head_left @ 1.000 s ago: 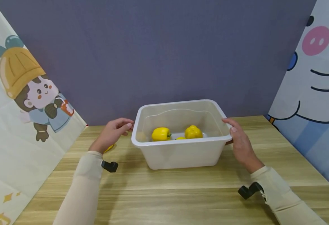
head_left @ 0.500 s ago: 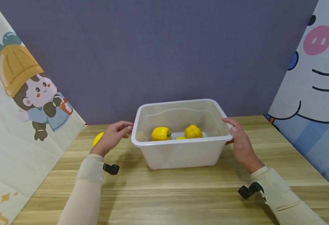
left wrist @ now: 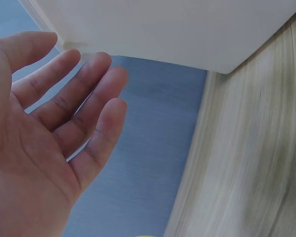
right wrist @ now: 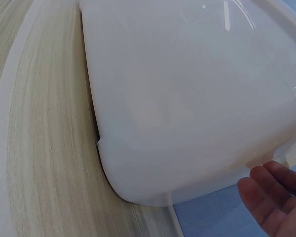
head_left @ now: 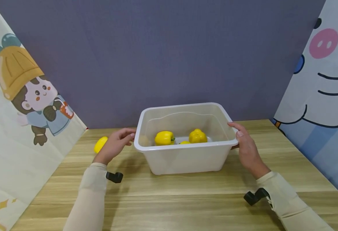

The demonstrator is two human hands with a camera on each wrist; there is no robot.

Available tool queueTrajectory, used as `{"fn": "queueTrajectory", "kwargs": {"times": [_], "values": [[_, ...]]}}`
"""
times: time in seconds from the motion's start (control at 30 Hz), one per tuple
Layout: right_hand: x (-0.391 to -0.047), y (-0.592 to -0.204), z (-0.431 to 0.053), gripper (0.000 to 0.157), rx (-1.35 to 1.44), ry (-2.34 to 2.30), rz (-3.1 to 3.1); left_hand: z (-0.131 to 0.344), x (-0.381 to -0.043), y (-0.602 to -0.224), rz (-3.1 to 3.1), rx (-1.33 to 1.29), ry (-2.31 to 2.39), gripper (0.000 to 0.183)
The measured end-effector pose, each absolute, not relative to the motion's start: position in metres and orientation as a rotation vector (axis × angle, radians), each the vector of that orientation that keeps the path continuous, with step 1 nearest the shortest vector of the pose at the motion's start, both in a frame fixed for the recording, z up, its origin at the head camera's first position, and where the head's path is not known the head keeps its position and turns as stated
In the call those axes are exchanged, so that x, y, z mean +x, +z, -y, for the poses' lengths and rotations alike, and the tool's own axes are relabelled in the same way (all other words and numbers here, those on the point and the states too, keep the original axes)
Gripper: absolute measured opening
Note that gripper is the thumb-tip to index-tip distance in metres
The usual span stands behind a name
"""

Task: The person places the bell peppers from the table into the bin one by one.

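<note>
A whitish plastic tub (head_left: 186,158) stands on the table in the head view. Inside lie a yellow bell pepper (head_left: 164,138) on its side, a second yellow bell pepper (head_left: 198,136), and a third yellow thing (head_left: 184,142) mostly hidden by the front rim. My left hand (head_left: 115,144) is at the tub's left rim, fingers relaxed; in the left wrist view its palm (left wrist: 34,158) faces the camera with nothing in it. My right hand (head_left: 248,149) holds the right rim, thumb and index finger on it, other fingers (right wrist: 266,192) below.
A yellow rounded object (head_left: 99,144), partly hidden by my left hand, lies on the wooden table (head_left: 169,202). A dark blue-grey panel (head_left: 169,54) rises behind the tub. Cartoon-printed sheets (head_left: 10,128) flank the table on both sides.
My left hand has shifted slightly down and right, and the yellow object behind it shows more. The tub and my right hand stay nearly in place.
</note>
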State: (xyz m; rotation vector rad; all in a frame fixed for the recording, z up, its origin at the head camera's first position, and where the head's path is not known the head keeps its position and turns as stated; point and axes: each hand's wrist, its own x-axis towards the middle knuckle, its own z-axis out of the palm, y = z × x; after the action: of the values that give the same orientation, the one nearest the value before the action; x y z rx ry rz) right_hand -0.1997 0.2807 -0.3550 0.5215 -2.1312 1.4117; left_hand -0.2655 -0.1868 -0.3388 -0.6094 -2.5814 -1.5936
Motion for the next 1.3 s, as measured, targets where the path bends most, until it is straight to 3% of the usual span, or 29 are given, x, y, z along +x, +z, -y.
{"fn": "queueTrajectory", "kwargs": {"times": [0.83,1.3], "values": [[-0.199,-0.355,-0.281,0.047,0.531,1.404,2.122,0.2,-0.26,-0.343,2.66,-0.531,-1.444,0.037],[-0.201,-0.358,-0.283,0.048,0.53,1.401,2.133,0.221,-0.259,-0.346,2.596,-0.362,-1.101,0.033]]}}
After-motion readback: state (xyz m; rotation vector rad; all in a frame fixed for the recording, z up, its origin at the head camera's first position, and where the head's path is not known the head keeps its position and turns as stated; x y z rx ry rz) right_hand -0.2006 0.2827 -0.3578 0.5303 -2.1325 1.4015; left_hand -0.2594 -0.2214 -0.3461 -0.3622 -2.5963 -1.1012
